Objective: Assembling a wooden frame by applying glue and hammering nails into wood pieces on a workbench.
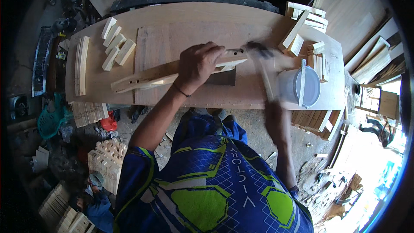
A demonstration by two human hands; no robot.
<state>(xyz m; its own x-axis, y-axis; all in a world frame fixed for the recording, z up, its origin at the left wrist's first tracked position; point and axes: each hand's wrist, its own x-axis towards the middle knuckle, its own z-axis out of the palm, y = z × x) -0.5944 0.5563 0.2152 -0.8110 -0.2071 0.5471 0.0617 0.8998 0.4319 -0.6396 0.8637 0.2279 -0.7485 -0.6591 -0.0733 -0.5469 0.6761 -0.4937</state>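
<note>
My left hand (199, 62) is closed above a narrow assembly of pale wooden bars (146, 77) lying slantwise on the table. A thin dark piece (233, 50) shows just right of its fingertips, over the bar's right end, where dark holes show; I cannot make out what it is. My right hand (277, 121), blurred by motion, is wrapped around the wooden handle of a hammer (266, 77). The hammer's dark head is raised just right of the bar's end. Under the assembly, a dark flat sheet (222, 78) lies partly hidden.
Several short wood blocks (115, 43) and upright-lying strips (82, 66) sit at the table's left. A pale bucket (286, 87) with a stick across it stands right of the hammer, near stacked wood pieces (295, 30). Another person (98, 207) is at the lower left.
</note>
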